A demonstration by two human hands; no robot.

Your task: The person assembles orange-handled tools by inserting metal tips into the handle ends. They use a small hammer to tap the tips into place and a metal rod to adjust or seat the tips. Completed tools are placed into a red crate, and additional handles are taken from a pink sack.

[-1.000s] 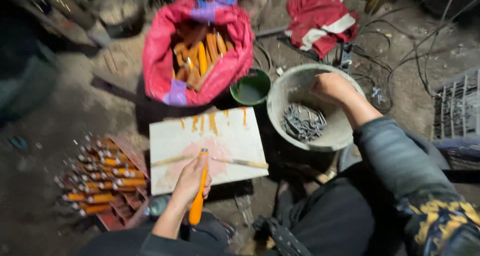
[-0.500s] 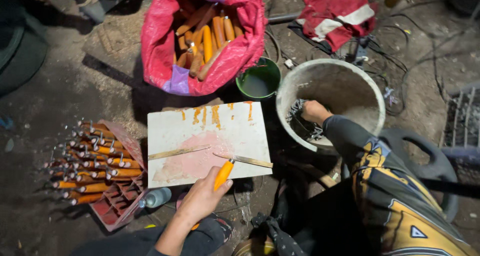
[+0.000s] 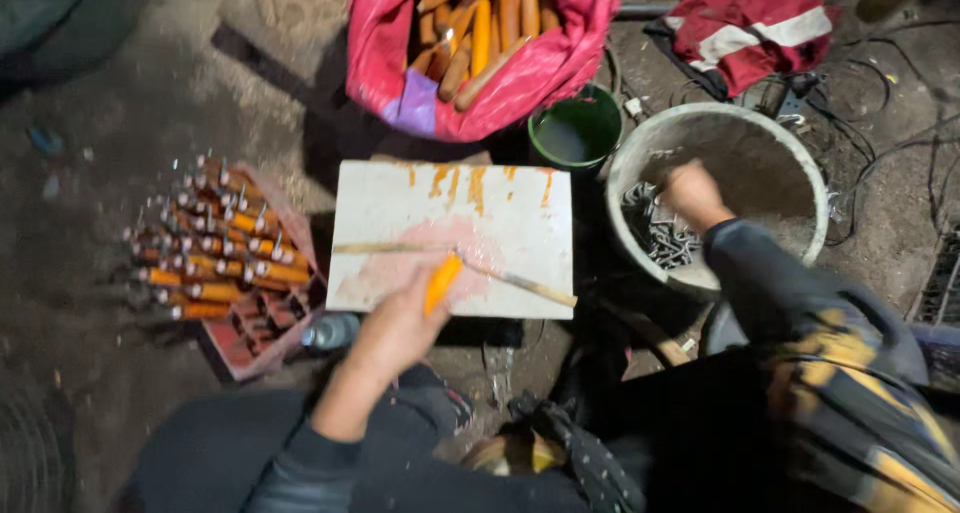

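Orange handle point(image 3: 441, 283) in closed left hand point(image 3: 395, 328)

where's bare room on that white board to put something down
The white board is bare along its upper half, between the orange drips at the top edge and the thin stick. The near edge is crowded: the left hand holds an orange handle there. The right hand is in the bucket.

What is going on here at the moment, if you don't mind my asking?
A person sits on the ground over a white board. The left hand holds an orange handle at the board's near edge, while the right hand reaches into a pale bucket onto a heap of small metal pieces. A red sack of orange handles lies beyond the board, and a stack of handles with metal ends rests to the left.
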